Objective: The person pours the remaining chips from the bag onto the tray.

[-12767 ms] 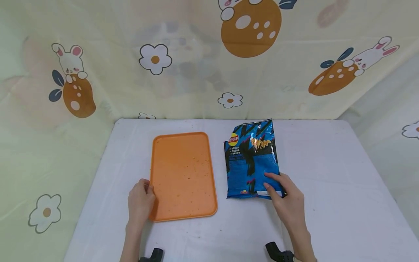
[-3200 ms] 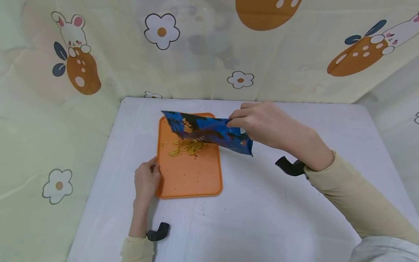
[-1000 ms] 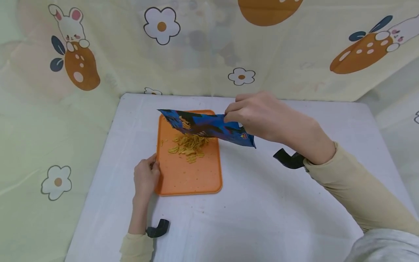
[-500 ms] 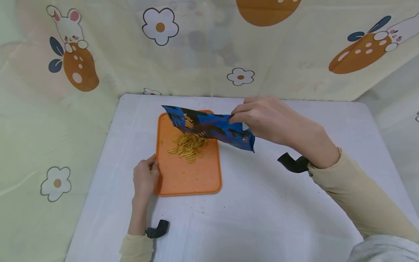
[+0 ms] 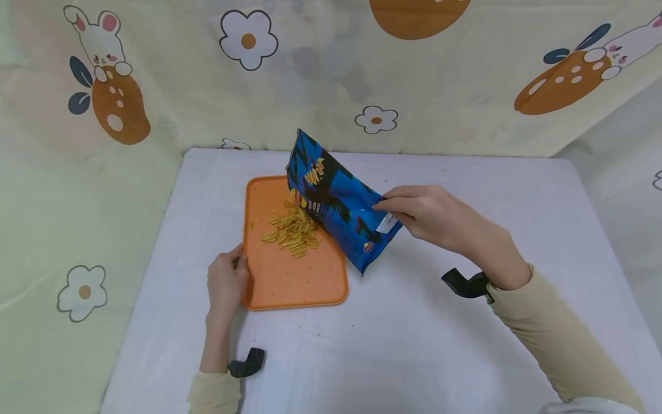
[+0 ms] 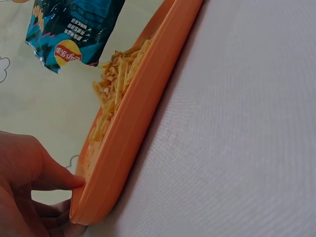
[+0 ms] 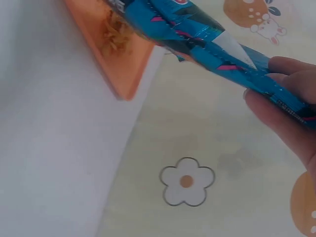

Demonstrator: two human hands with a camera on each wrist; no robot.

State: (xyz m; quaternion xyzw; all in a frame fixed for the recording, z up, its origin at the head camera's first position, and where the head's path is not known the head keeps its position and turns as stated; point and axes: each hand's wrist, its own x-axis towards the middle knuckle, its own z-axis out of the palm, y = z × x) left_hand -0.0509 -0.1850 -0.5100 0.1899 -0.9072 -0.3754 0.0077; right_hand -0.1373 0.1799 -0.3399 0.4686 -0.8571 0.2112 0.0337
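My right hand (image 5: 431, 221) pinches the bottom end of a blue chip bag (image 5: 336, 201), with fingers and thumb on either side of the foil in the right wrist view. The bag slants over an orange tray (image 5: 295, 287), its mouth toward the back left. A heap of yellow ridged chips (image 5: 295, 230) lies on the tray below the mouth. The bag covers the tray's back right corner in the head view. My left hand (image 5: 227, 282) pinches the tray's left rim, thumb on top and fingers beneath, as the left wrist view (image 6: 34, 182) shows.
The tray rests on a white-covered table (image 5: 414, 345) with small crumbs scattered near its front. A patterned curtain (image 5: 310, 69) hangs right behind the table's back edge. Black camera mounts (image 5: 468, 284) sit at both wrists.
The right hand has come down and toward me, turning the bag from nearly level to a slant with its mouth end higher. The chip heap grew earlier; the left hand has stayed on the rim.
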